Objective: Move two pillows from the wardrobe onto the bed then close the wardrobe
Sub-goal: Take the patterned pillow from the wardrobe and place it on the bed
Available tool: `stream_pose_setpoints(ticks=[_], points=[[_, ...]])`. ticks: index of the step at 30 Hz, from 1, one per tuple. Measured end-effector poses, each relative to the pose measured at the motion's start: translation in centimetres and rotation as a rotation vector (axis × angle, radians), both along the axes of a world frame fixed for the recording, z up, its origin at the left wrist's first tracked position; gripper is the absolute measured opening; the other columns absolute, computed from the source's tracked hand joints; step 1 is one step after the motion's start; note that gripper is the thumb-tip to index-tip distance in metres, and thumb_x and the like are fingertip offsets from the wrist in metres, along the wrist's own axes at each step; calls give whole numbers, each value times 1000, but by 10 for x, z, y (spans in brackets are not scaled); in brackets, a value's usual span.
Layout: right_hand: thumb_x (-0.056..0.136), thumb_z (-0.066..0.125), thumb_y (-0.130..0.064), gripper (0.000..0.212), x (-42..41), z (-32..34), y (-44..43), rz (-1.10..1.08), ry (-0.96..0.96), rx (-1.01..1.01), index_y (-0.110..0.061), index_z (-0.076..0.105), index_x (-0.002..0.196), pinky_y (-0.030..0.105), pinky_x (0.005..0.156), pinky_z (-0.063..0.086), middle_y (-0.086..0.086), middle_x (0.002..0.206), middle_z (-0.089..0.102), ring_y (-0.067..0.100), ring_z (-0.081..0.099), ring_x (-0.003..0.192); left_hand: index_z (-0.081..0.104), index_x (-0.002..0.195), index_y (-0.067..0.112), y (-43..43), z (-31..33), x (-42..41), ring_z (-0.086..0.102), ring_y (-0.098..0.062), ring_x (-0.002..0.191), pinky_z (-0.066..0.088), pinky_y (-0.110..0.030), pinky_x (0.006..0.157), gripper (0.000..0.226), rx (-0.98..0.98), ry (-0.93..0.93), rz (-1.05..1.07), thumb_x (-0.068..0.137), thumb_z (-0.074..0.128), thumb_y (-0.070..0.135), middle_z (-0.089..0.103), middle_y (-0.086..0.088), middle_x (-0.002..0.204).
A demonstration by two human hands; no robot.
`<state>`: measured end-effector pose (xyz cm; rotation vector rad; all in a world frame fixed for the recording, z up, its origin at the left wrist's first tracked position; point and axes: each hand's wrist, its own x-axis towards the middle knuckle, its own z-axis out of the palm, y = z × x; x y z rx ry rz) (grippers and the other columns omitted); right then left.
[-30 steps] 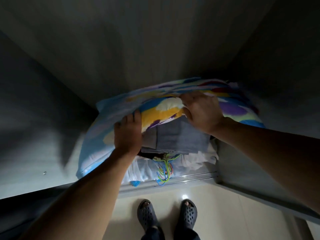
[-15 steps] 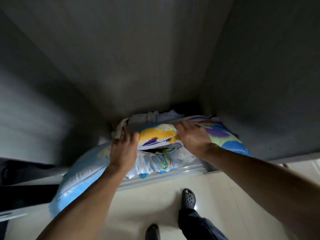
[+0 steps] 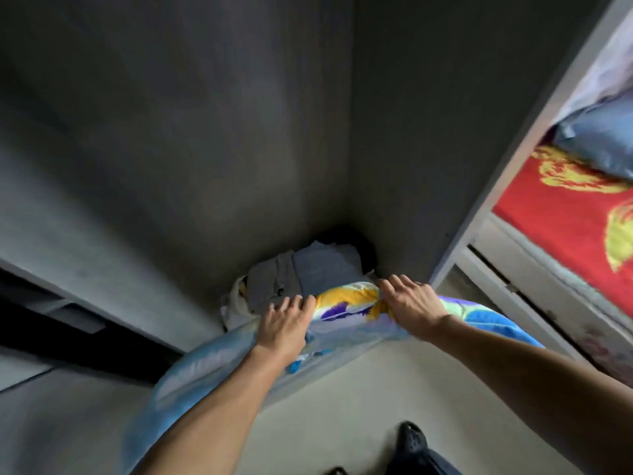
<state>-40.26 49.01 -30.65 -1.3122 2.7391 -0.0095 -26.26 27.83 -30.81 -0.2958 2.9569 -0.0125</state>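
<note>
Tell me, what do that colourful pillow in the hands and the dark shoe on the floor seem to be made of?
The pillow looks like printed woven fabric, probably cotton or polyester, over soft filling: it sags and creases where the left hand and right hand grip it, with a slight sheen. The shoe looks like moulded foam or rubber, matt dark with holes in the top, though it is blurred.

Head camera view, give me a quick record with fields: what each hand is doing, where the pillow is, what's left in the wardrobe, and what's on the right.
left hand: left hand gripping the top edge of the colourful pillow
right hand: right hand gripping the same edge, further right
pillow position: held in front of the wardrobe opening, hanging over the floor
left in wardrobe: folded grey clothes in the back corner
on the right: bed with red patterned cover and a blue pillow
wardrobe: open
</note>
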Motion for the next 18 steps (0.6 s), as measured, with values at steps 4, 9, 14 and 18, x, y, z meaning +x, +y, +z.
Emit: stream_pose_setpoints(ticks=[4, 9, 14, 18], points=[[70, 27, -65, 78, -1, 33, 65, -128, 10, -68, -11, 58, 117, 40, 64, 48, 11, 100, 63, 32, 60, 95, 37, 123, 19, 47, 23, -32, 51, -27, 114, 43, -42, 88, 48, 6, 43, -165, 80, 49, 4, 55, -4, 119], [74, 31, -61, 69, -10, 55, 170, -284, 67, -28, -13, 55, 119, 41, 68, 47, 8, 105, 60, 30, 59, 99, 42, 120, 19, 130, 43, -80, 53, -26, 110, 44, -40, 84, 45, 13, 77, -367, 78, 48, 4, 56, -2, 115], [92, 49, -29, 31, -36, 66, 288, -458, 153, -23, -18, 50, 120, 41, 74, 48, 4, 109, 58, 26, 58, 102, 43, 120, 19, 235, 63, -143, 54, -26, 109, 46, -39, 85, 44, 28, 115, -540, 78, 51, 7, 58, -1, 115], [90, 50, -22, 25, -65, 73, 383, -548, 208, -25, -17, 51, 115, 41, 71, 48, 4, 105, 59, 26, 59, 97, 42, 119, 21, 328, 72, -193, 56, -25, 107, 47, -41, 82, 43, 46, 111, -614, 78, 52, 12, 58, 0, 115]])
